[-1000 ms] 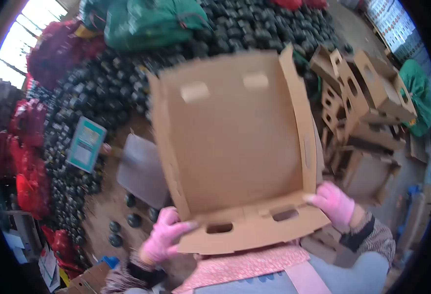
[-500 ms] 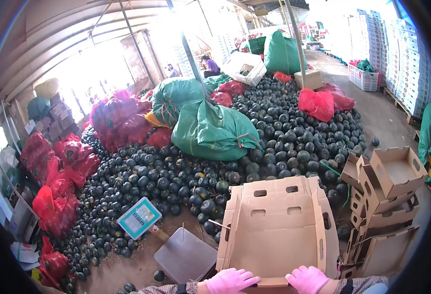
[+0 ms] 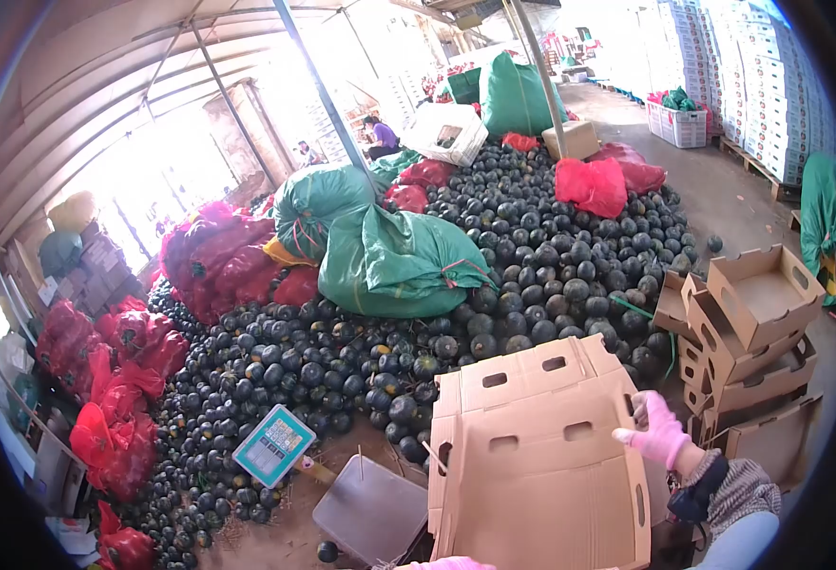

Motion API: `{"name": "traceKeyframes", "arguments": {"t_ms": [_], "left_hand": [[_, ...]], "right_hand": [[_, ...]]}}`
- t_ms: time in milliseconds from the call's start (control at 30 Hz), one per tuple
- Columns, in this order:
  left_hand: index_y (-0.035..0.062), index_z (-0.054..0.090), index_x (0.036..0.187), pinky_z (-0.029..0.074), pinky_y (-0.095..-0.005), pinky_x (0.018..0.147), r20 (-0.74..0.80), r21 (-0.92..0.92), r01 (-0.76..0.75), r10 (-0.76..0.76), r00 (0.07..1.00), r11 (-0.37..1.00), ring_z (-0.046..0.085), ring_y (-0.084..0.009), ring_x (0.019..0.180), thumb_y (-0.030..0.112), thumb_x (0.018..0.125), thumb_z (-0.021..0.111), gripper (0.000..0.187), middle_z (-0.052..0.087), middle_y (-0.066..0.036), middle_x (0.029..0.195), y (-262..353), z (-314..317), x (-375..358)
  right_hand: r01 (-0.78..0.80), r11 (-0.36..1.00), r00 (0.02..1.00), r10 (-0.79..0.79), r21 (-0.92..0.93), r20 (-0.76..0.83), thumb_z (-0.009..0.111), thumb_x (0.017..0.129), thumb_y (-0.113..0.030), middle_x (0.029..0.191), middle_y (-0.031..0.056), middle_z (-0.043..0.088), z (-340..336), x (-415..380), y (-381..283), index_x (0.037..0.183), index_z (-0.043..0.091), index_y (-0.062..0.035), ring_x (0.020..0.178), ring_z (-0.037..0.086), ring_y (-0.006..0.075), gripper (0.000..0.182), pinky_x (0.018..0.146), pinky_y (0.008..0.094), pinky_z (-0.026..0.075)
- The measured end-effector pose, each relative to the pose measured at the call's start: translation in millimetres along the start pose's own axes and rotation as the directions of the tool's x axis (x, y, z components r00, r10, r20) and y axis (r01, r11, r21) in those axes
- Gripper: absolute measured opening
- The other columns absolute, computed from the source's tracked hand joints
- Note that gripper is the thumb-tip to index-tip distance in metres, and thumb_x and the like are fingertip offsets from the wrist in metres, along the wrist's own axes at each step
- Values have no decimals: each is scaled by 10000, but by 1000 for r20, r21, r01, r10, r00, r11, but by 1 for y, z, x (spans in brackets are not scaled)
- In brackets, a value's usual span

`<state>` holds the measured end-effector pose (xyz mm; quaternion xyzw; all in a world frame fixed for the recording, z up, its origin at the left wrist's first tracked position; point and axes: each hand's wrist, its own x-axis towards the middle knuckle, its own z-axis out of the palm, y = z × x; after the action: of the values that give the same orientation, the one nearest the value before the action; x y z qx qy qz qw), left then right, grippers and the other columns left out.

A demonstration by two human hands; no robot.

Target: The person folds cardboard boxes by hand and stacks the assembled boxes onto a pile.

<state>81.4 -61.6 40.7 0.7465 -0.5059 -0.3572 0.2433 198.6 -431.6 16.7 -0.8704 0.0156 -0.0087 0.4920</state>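
A large cardboard box [image 3: 532, 494] lies in front of me, its far wall leaning outward and hand holes cut in its panels. My right hand [image 3: 662, 435], in a pink glove, is at the box's far right corner. Its thumb stands apart from the fingers, which are right at the panel's edge. Only a pink strip of my left hand [image 3: 451, 564] shows at the bottom of the view, by the near edge of the box; its fingers are mostly cut off.
Dark green pumpkins [image 3: 332, 366] are heaped beyond the box. A scale display [image 3: 273, 446] and its metal platform [image 3: 375, 513] sit to the left. Cardboard trays [image 3: 760, 299] are stacked at right. Green sacks [image 3: 403, 261] and red net bags [image 3: 118, 427] lie around the heap.
My right hand has left the near edge and moved forward to the far right corner of the box. My left hand has dropped mostly out of view. The camera view has shifted slightly.
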Motion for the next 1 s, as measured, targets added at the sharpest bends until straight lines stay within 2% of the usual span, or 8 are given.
{"name": "traceKeyframes", "arguments": {"t_ms": [133,233,300,367,500,633,800,1000], "left_hand": [[37,481,1386,411,-353,1051,-501,-114,-81,13,865,990,490,-311,1275,271,969,580,488,534,-164,1361,-13,-63,-15],[10,470,1345,402,-431,1045,-941,-318,416,-336,-32,852,493,-342,1234,252,888,686,560,502,-215,1349,-67,-76,-13],[-7,428,1373,369,-409,1079,-737,-667,-193,-603,305,719,466,-355,1271,215,946,605,512,457,-219,1404,-113,-60,-17],[-5,370,1425,336,-368,1104,-859,237,209,104,501,949,445,-325,1304,191,986,526,505,465,-198,1398,-199,-11,-28],[36,475,1394,360,-374,1091,-822,-512,-71,-464,331,856,437,-320,1318,220,1010,491,426,471,-164,1414,-163,-15,-2],[34,528,1321,375,-384,1072,-970,93,574,-57,237,814,463,-320,1287,178,1026,428,343,481,-196,1372,-87,-45,1],[-14,266,1492,305,-342,1119,-769,-543,-192,-393,503,817,390,-217,1341,326,998,518,650,404,-116,1462,-100,-45,-8],[-16,272,1476,279,-362,1134,-625,-671,-115,-476,618,732,353,-209,1364,391,1024,417,626,411,-106,1451,-103,-51,-15]], "right_hand": [[-134,872,948,-26,471,318,747,800,-82,1342,129,525,46,7,68,1440,350,9,1232,497,210,759,1041,320,411],[-257,654,940,-1,711,340,662,804,8,1352,110,528,50,-14,75,1470,327,7,1246,485,202,746,1070,317,376],[-134,798,960,-43,587,278,613,832,-6,1331,127,536,41,-32,68,1430,383,-3,1212,520,214,642,1058,335,404],[-134,772,956,-64,621,287,581,858,-32,1304,135,549,36,-32,65,1385,434,-7,1182,544,223,548,1047,352,424],[-259,623,927,-53,738,370,545,915,-109,1252,132,574,30,-34,58,1267,512,-10,1158,557,230,367,1048,394,431],[-186,702,912,-138,688,387,570,923,-156,1264,137,573,22,-30,59,1237,513,-9,1183,541,235,352,1077,404,396],[-144,684,897,-216,715,387,588,914,-231,1269,157,587,14,-33,46,1174,549,-20,1211,521,243,337,1097,404,352],[-60,727,881,-283,684,378,588,908,-246,1262,166,595,15,-36,38,1162,551,-20,1204,525,250,342,1095,406,344]]}}
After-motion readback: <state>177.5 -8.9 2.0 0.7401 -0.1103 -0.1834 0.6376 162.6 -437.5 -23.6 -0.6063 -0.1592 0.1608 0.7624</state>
